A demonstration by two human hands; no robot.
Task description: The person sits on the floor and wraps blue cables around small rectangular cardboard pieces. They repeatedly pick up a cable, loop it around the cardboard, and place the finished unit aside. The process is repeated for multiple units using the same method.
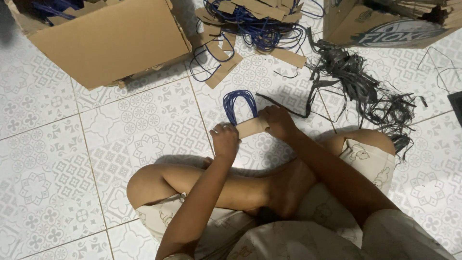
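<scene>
— My fingers [222,131] on the left hand [224,140] are curled, pinching one end of the cardboard strip [252,127]; the right hand [278,122] pinches the other end, holding it just above the tiled floor [72,159] before my crossed legs.

— And the blue cord loops [239,103]?

— They arch up from the strip, away from me. I'd judge it best to keep both ends level and the cords bunched.

— Farther out?

— A pile of more strips and cords [255,21], black strapping [356,84], a cardboard box [110,41].

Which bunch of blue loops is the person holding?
The small bunch of blue loops on the cardboard strip, between both hands; the big tangled pile lies untouched farther away.
</scene>
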